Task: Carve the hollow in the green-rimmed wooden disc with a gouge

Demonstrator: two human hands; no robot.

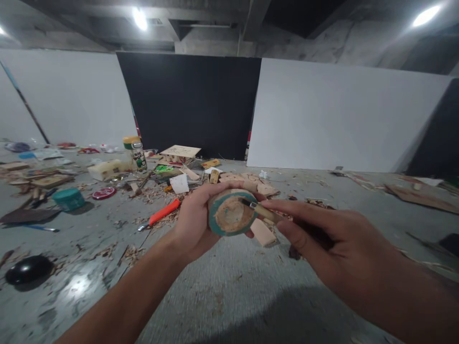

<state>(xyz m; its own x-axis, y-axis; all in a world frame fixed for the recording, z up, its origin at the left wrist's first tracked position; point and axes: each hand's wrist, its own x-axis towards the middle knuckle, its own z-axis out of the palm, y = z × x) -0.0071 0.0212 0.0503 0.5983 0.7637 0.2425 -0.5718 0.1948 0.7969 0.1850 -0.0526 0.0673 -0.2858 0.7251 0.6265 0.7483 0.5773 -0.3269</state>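
Observation:
My left hand [195, 215] is wrapped round a small round wooden piece [233, 217], tilted so that its face shows. A teal band runs round its rim, and the pale middle is hollowed and rough. Between the thumb and fingers of my right hand [322, 229] is a carving tool with a wooden handle [268, 213] and a short dark metal tip. That tip lies at the upper right of the hollow; whether it touches the wood I cannot tell. The lower fingers of my right hand are partly hidden.
An orange utility knife [163, 212] lies on the floor left of my hands, among wood shavings. Farther left are a teal container [68, 199], a red lid [103, 193] and a black rounded object [28, 270]. A yellow-capped bottle [135, 154] stands behind. Panels [193, 105] line the back.

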